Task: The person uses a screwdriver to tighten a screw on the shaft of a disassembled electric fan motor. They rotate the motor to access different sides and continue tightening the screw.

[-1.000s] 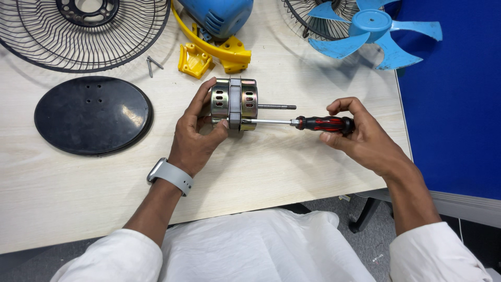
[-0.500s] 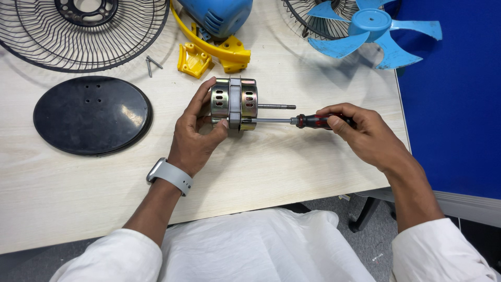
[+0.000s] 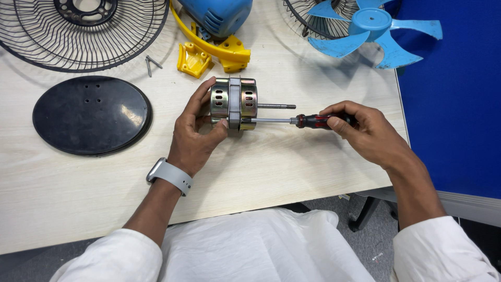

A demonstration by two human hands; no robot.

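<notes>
We hold the round brass-coloured metal fan motor (image 3: 234, 103) on the pale wooden table (image 3: 292, 156) with the left hand (image 3: 195, 137) closed around it, and the right hand (image 3: 365, 130) is closed on the red-black handled screwdriver (image 3: 292, 120), tip at the motor's lower edge. To do it well, we judge: keep the driver straight w/ the screw, press in, don't let the motor roll. We count 1 motor, 1 screwdriver, 1 black oval base plate (image 3: 91, 115), 2 wire grilles (image 3: 78, 31), 1 blue blade (image 3: 373, 28).

The right hand (image 3: 365, 130) hides most of the screwdriver handle (image 3: 313, 121); the wire guard (image 3: 78, 31) runs off the top edge.
</notes>
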